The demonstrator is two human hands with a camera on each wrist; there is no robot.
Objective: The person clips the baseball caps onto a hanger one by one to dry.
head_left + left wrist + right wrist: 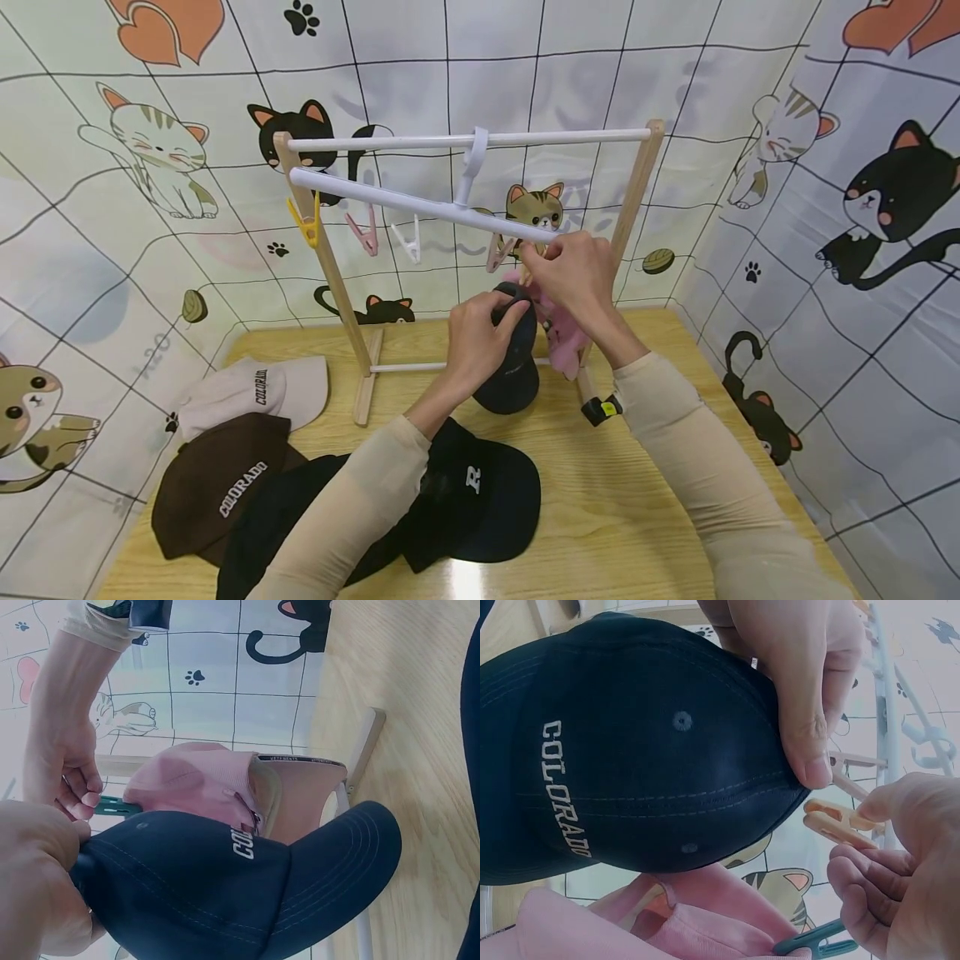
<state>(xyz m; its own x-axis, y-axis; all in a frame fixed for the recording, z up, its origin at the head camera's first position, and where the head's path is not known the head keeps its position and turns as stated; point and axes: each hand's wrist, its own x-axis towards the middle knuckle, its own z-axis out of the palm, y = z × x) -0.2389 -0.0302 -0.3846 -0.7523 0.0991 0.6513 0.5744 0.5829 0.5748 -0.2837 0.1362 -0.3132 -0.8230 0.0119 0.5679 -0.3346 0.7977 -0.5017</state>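
Observation:
A dark navy cap [513, 367] lettered COLORADO is held up under the white hanger bar [420, 204] by my left hand [487, 325], which grips the crown's edge; its thumb lies on the cap [630, 750]. At the bar's right end my right hand [558, 258] pinches a beige clip [840, 821] just beside that cap edge. A pink cap [564, 337] hangs right behind, on a teal clip [817, 946]. The left wrist view shows the navy cap [247, 892] in front of the pink cap [217, 787].
The bar hangs from a wooden rack [322, 250] with a white rod and carries yellow [306, 223], pink [365, 233] and white [408, 240] clips. A beige cap [255, 392], a brown cap [217, 492] and black caps [480, 500] lie on the wooden table [615, 517]. Cat-print walls surround it.

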